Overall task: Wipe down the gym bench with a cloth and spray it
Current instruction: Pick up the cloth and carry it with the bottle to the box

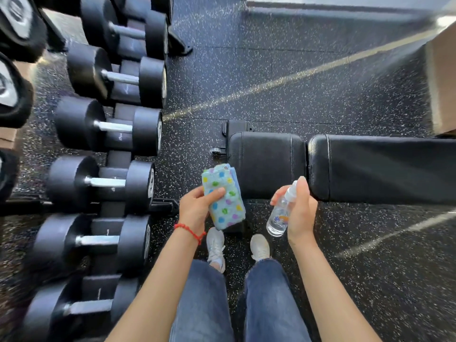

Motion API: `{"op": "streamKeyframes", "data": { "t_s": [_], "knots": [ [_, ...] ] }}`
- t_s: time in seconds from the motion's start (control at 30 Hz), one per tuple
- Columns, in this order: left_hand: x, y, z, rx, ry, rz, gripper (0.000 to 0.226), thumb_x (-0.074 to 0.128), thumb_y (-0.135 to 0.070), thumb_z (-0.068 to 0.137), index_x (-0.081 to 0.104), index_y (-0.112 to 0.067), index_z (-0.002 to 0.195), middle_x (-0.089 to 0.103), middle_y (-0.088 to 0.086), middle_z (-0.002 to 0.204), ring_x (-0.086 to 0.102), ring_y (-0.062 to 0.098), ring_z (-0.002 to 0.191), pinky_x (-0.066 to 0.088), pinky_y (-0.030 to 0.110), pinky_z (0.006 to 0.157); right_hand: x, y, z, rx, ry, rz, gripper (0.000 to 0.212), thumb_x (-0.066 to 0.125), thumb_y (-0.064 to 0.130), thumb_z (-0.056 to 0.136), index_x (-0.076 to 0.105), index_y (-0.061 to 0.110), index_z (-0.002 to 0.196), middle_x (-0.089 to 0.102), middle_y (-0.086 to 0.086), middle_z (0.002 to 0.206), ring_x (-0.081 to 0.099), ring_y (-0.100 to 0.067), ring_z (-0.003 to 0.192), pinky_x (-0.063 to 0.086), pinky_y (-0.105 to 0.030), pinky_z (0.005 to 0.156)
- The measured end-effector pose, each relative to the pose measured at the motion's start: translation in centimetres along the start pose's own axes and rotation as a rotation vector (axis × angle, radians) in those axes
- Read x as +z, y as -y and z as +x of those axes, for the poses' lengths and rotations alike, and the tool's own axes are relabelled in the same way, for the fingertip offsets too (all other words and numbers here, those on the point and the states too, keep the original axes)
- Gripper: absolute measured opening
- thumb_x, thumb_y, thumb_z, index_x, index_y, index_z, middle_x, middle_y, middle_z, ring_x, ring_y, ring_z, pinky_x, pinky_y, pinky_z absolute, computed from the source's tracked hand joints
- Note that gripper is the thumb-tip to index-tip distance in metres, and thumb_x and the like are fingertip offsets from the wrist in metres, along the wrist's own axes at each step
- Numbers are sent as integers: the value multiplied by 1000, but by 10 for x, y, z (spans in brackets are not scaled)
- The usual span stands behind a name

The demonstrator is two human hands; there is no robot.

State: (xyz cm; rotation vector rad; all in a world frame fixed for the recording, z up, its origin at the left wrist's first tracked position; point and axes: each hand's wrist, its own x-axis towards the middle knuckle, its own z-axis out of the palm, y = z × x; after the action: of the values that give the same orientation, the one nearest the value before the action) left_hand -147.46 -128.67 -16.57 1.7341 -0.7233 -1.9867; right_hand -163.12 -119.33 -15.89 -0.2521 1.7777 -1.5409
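The black padded bench point(266, 164) stands just ahead on speckled rubber floor point(271, 82). The left hand point(195, 208) grips a folded dotted cloth point(223, 196); the right hand point(299, 211) holds a clear spray bottle point(280, 215). Dumbbells point(103, 127) line the left.

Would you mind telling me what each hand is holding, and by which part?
The left hand holds the folded cloth by its lower left edge, thumb on top. The right hand holds the spray bottle round its body, a finger on the nozzle.
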Motion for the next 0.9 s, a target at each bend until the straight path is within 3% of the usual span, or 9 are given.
{"op": "streamKeyframes", "data": {
  "t_s": [0.23, 0.33, 0.43, 0.6, 0.7, 0.9],
  "knots": [
    [-11, 12, -57, 59, -109, -185, 10, 68, 3, 76, 65, -3, 84, 73, 3, 70, 69, 15, 63, 55, 26, 51, 0, 22, -7, -35, 222, -74, 58, 43, 55, 79, 57, 4, 54, 57, -2, 48, 52, -16, 48, 43, -21, 50],
    [-11, 25, -85, 90, -176, -285, 11, 67, 3, 76, 64, -1, 86, 72, 3, 69, 69, 14, 62, 54, 24, 50, -5, 32, -10, -42, 348, -97, 53, 44, 57, 77, 58, 13, 49, 57, -1, 47, 51, -18, 49, 43, -26, 54],
    [-11, 44, -114, 114, -264, -411, 9, 65, 4, 77, 64, -1, 84, 72, 6, 69, 68, 14, 59, 54, 25, 49, -12, 40, -16, -43, 444, -110, 53, 43, 49, 82, 57, 8, 52, 57, -1, 46, 51, -18, 49, 42, -29, 57],
    [-18, 75, -164, 135, -383, -606, 9, 64, 5, 77, 65, -2, 83, 72, 4, 66, 68, 15, 57, 52, 25, 45, -6, 51, -44, -29, 608, -124, 49, 44, 41, 83, 56, -1, 60, 56, 0, 43, 51, -12, 43, 44, -19, 49],
    [-31, 93, -189, 157, -478, -687, 11, 67, 3, 74, 65, -2, 84, 73, 5, 69, 69, 16, 60, 54, 26, 47, 2, 50, -68, -30, 738, -175, 47, 50, 40, 85, 57, 1, 59, 57, 1, 43, 51, -12, 43, 44, -21, 50],
    [-63, 137, -244, 198, -623, -877, 16, 69, 3, 70, 65, -1, 85, 73, 7, 72, 69, 18, 63, 58, 31, 54, 20, 34, -128, -51, 957, -338, 49, 43, 46, 80, 60, 6, 57, 59, -1, 44, 53, -13, 43, 44, -20, 48]
  ]
}}
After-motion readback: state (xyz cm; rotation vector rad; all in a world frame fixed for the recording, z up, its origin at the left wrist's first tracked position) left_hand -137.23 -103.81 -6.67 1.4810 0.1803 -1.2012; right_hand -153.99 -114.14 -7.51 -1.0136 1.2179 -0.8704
